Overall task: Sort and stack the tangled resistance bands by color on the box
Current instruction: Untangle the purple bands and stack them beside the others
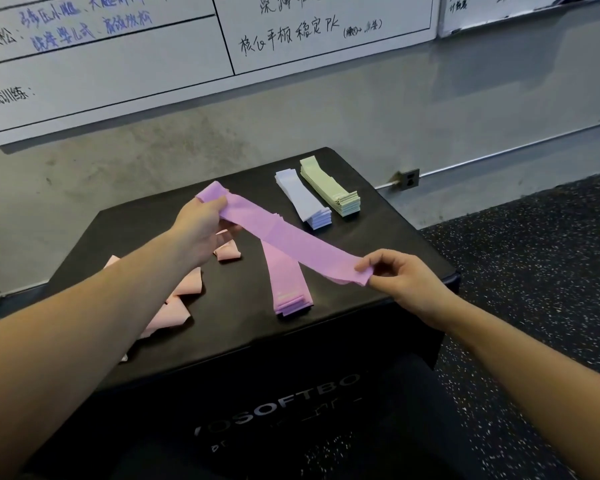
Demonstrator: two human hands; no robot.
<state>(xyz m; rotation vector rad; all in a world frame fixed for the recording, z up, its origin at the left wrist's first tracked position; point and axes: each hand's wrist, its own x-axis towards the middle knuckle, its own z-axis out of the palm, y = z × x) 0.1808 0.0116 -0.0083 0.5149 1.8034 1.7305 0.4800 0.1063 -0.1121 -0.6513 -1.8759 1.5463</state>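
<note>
A black box (378, 237) stands against a grey wall, and everything here is placed by it. Above its top, the person stretches a purple band (291, 242) between both hands. The left hand (201, 230) grips the band's far end over the middle of the box, fingers curled round the strip with a short piece sticking out past the thumb. The right hand (395, 271) pinches the near end between thumb and fingertips, just over the box's front right edge. The band hangs clear of the box top, running slantwise from back left to front right.

On the box under that band lies a pink-purple pile (288, 289), flat strips laid one on another, its near end close to the front edge. At the back right corner of the box sit two neat piles side by side, touching or nearly so: a pale blue pile (303, 199) and, to its right, a green pile (329, 187). On the left part of the box lie loose, crumpled pale pink bands (177, 306), partly hidden by the left forearm.

Behind the box a whiteboard (118, 81) with handwriting hangs on the wall. A speckled dark floor (534, 271) lies to the right of the box.
</note>
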